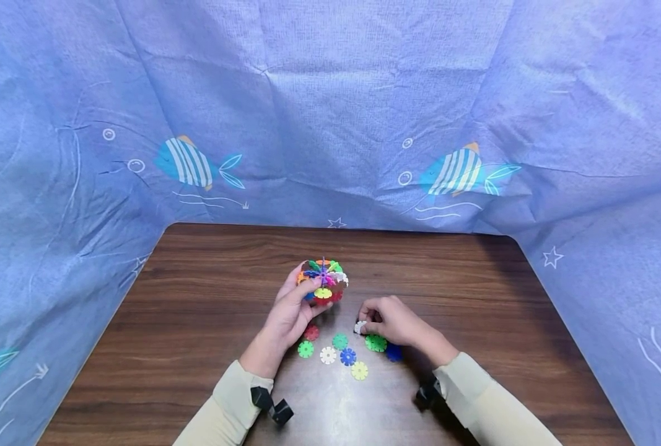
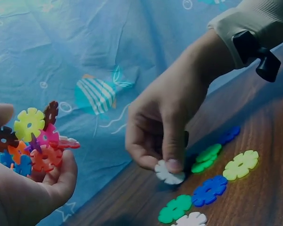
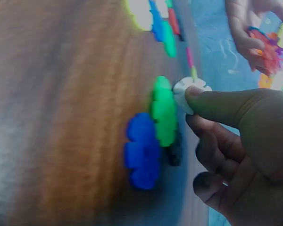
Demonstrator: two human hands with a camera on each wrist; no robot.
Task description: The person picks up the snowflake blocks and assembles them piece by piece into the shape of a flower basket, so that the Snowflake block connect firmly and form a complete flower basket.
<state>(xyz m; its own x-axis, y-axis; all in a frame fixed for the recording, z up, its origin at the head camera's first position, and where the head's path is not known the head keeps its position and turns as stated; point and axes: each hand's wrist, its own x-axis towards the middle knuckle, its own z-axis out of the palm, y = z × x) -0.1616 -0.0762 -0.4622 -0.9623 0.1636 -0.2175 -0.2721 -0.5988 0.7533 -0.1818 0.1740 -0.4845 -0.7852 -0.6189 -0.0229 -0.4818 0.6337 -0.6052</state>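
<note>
My left hand (image 1: 285,316) holds a ball-shaped cluster of interlocking snowflake discs (image 1: 323,292) in many colours, raised over the table with thumb and fingers around its side. In the left wrist view, yellow, pink, orange, blue and brown discs show in the cluster (image 2: 29,123). To the right, my right hand (image 1: 398,321) pinches a white snowflake disc (image 2: 169,173) between thumb and fingers, just above the loose discs. Beside that hand lie a green disc (image 1: 376,343) and a dark blue disc (image 1: 394,352).
Between the hands, loose snowflake discs lie flat on the dark wooden table (image 1: 207,297): red (image 1: 311,332), light green (image 1: 305,349), teal green (image 1: 339,341), white (image 1: 328,355), blue (image 1: 348,357) and yellow (image 1: 359,371). A blue fish-print cloth (image 1: 330,124) hangs behind the table.
</note>
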